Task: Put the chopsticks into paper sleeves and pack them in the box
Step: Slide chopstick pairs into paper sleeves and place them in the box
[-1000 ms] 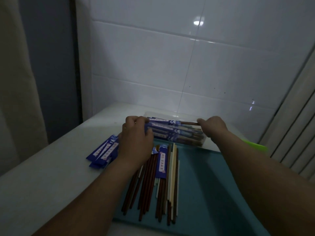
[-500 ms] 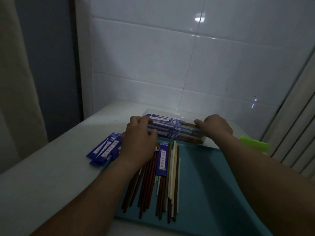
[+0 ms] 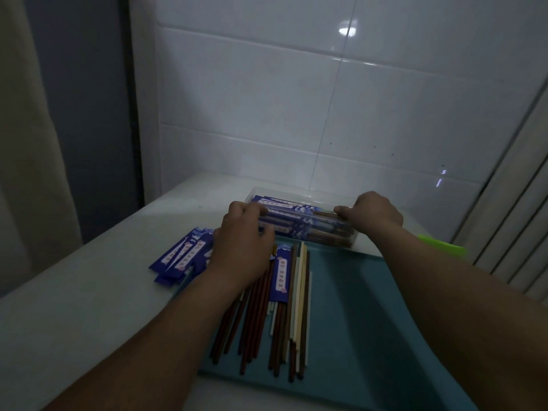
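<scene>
A clear plastic box [image 3: 299,194] lies across the far end of the table, filled with several chopsticks in blue paper sleeves. My left hand [image 3: 244,235] and my right hand [image 3: 370,212] each grip one end of a sleeved pair of chopsticks [image 3: 296,211] lying on top of the stack in the box. Several bare brown and cream chopsticks [image 3: 284,315] lie lengthwise on a teal mat [image 3: 355,321], one pair with a blue sleeve [image 3: 280,278] on it. A pile of blue paper sleeves [image 3: 184,256] lies left of the mat.
The white table [image 3: 74,307] ends at a white tiled wall behind the box. A bright green object [image 3: 441,247] sticks out behind my right forearm. A curtain hangs at the left and slatted panels stand at the right.
Both hands have lowered the sleeved pair from above the box down onto the stack inside it. The view has shifted slightly.
</scene>
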A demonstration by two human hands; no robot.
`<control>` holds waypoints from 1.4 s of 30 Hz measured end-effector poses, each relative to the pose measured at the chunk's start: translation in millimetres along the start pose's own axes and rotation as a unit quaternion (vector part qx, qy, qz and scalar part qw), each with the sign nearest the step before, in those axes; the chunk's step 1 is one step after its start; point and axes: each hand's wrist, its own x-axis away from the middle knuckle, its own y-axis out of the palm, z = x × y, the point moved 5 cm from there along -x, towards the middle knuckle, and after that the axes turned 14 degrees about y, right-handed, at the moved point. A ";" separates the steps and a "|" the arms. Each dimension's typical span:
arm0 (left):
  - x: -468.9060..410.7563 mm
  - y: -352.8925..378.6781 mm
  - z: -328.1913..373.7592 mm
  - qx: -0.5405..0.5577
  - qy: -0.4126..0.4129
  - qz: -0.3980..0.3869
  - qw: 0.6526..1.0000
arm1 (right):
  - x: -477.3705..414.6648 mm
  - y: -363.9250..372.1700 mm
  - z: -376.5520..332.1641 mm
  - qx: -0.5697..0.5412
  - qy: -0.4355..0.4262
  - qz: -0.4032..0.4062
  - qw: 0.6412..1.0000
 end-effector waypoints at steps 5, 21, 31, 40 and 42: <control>-0.3 3.8 2.1 -0.021 0.015 -0.054 0.998 | 41.1 -18.4 4.9 -0.171 -0.029 0.066 0.983; 15.6 23.7 14.2 -0.085 0.028 -0.281 0.955 | 111.0 47.5 -6.8 -0.062 -0.094 -0.221 0.969; 20.9 28.4 32.1 -0.086 0.068 -0.344 0.933 | 164.5 19.7 22.0 -0.049 -0.112 -0.257 0.959; 24.6 27.4 38.7 -0.093 0.073 -0.362 0.925 | 170.7 20.4 32.0 -0.031 -0.113 -0.214 0.970; 25.8 29.2 40.7 -0.091 0.079 -0.363 0.924 | 171.0 20.4 34.6 -0.017 -0.108 -0.205 0.973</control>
